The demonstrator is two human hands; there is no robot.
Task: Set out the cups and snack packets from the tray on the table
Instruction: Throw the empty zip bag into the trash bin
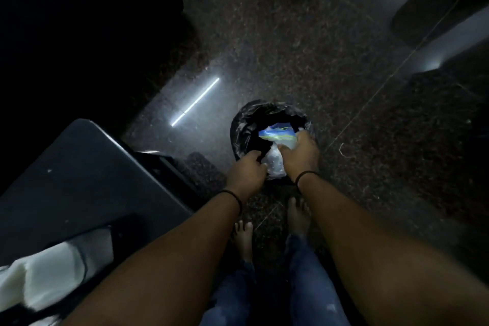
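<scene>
Both hands are down over a small round bin [271, 140] lined with a black bag [242, 132], which stands on the dark speckled floor [291, 47] just ahead of the person's bare feet [297, 216] — a stance that reads as stooping to push rubbish in, not as laying anything out. The right hand [300, 155] is spread fairly wide, palm down, fingers curved over crumpled clear plastic [275, 163] and a blue-and-white packet [277, 133] that lies just beyond its fingertips inside the bin's mouth; it presses on the plastic, but the picture does not show whether it actually has hold of it. The left hand [247, 171] sits just beside it, on the near left part of the rim, curled nearly closed with the fingers tucked in; it seems to pinch the edge of the liner or of the plastic, probably to steady the opening while the other hand packs things down, though the dim light leaves it unclear which. A thin dark band circles each wrist. Well to the left of the left hand is the corner of a dark table [79, 174], with something pale and blurred [42, 267] at its near edge. Of the task's own things, no tray and no cups are in sight; the only packet visible is the one in the bin, likely spent wrapping.
</scene>
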